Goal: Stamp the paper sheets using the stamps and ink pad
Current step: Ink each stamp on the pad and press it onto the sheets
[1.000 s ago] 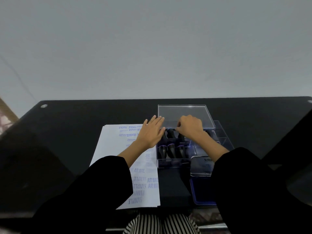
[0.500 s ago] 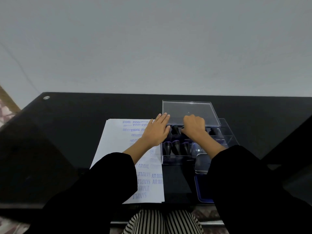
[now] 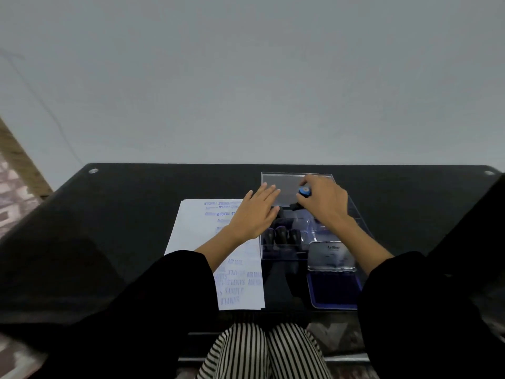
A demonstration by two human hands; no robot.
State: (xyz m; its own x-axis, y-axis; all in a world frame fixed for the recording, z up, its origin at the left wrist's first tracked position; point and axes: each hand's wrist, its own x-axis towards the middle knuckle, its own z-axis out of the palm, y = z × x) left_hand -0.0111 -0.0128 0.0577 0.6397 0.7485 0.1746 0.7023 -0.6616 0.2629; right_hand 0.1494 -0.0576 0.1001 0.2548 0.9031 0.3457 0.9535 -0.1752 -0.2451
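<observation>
A person's right hand (image 3: 326,203), which half a second ago was sunk knuckles-up among the stamps in the clear case (image 3: 355,214), has come up and back, and now holds a single stamp (image 3: 303,191) above the case's far end, in front of the case's raised clear lid (image 3: 281,186). The stamp's blue cap, not seen in the earlier frame, shows between the curled fingers (image 3: 311,179). They close around it from above and from the right, and its black body slants down and to the left below them.

The left hand (image 3: 254,214) has kept its place. Its fingers (image 3: 269,191) lie straight and together, palm down, across the right edge of the paper sheets (image 3: 196,228) and the near-left corner of the case, gripping nothing.

The remaining stamps (image 3: 281,234) stand in a row inside the case, just beside the left wrist. The open ink pad (image 3: 334,291) sits on the black desk (image 3: 123,220) on the near side of the case, under the right forearm, with its dark blue surface exposed. The sheets carry rows of blue stamped words at both their far and near ends.
</observation>
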